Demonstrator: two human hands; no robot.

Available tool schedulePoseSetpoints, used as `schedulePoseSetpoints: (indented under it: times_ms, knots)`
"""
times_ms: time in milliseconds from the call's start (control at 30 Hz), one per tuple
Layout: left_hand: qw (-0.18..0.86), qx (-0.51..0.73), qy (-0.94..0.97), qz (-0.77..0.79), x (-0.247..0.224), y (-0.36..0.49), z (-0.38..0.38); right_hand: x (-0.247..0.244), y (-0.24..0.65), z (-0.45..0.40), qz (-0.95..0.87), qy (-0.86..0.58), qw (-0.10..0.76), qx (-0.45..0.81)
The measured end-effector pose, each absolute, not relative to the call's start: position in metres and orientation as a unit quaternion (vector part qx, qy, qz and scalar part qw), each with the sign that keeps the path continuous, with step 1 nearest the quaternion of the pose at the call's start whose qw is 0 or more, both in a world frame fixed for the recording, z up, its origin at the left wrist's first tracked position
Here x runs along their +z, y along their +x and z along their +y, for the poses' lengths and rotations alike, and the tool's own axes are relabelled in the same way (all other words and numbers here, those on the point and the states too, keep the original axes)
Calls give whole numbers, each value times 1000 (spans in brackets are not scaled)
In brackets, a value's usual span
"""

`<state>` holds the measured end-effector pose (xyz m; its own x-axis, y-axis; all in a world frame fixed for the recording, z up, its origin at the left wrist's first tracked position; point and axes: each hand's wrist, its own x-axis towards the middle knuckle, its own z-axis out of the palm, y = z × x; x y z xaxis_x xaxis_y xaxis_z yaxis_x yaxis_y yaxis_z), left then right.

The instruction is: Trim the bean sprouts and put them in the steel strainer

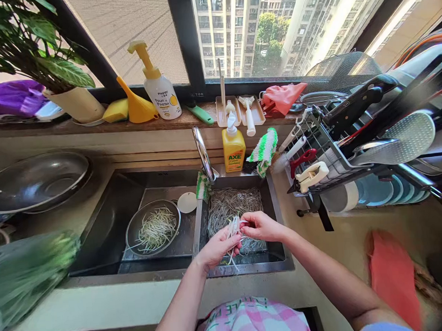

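Observation:
Over the right basin point(245, 270) of the sink, my left hand point(218, 247) is closed round a bunch of bean sprouts point(233, 229), their pale ends poking out above and below the fingers. The fingers of my right hand point(263, 226) are pinched together at the upper right side of that bunch. Which single sprout they grip is too small to tell. Beneath both hands, many more sprouts point(232, 199) lie in the right basin. A round pan point(129, 234) in the left basin holds a heap of cleaner, whiter sprouts point(157, 229).
A faucet point(202, 151) rises between the basins, beside a yellow soap bottle point(234, 152) and a green-striped cloth point(263, 151). Right of the sink stands a rack point(338, 149) with knives and a slotted spoon point(401, 139). A wok point(36, 180) and green plastic bag point(30, 279) lie left.

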<state>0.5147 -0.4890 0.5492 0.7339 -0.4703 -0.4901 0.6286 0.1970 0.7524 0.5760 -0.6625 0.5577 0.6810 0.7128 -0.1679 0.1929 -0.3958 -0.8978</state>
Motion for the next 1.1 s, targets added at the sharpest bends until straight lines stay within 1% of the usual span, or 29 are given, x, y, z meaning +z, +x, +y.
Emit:
schedulePoseSetpoints:
  times_ms: [133, 367, 467, 533, 633, 667, 700, 733, 800, 867, 900, 1000, 1100]
  knots:
    - [774, -353, 517, 89, 549, 515, -490, 554, 575, -662, -280, -811, 450, 247]
    - [771, -335, 532, 104, 549, 517, -490, 552, 574, -660, -268, -801, 465, 265]
    - [770, -327, 536, 115, 546, 517, -489, 545, 578, -664, -243, -810, 471, 252]
    - [770, -321, 537, 126, 543, 516, -487, 539, 582, -671, -217, -840, 436, 239]
    - [769, -310, 542, 138, 538, 516, -485, 534, 584, -682, -189, -910, 327, 173]
    - [767, -308, 544, 141, 537, 516, -485, 535, 582, -683, -189, -922, 307, 143]
    - [766, -306, 546, 142, 536, 517, -486, 538, 580, -682, -195, -924, 307, 116]
    - [767, -305, 547, 142, 536, 517, -487, 542, 577, -680, -208, -917, 325, 98]
    - [768, -301, 548, 136, 537, 518, -490, 552, 570, -671, -252, -885, 380, 91]
    - [766, -296, 556, 128, 540, 519, -495, 561, 565, -660, -289, -865, 400, 88]
    - [763, -293, 563, 125, 541, 520, -497, 565, 563, -655, -299, -868, 388, 84]
    - [751, -290, 582, 118, 541, 519, -500, 571, 563, -646, -301, -895, 319, 75]
    - [740, -286, 601, 99, 534, 518, -499, 572, 567, -644, -319, -903, 270, 95]
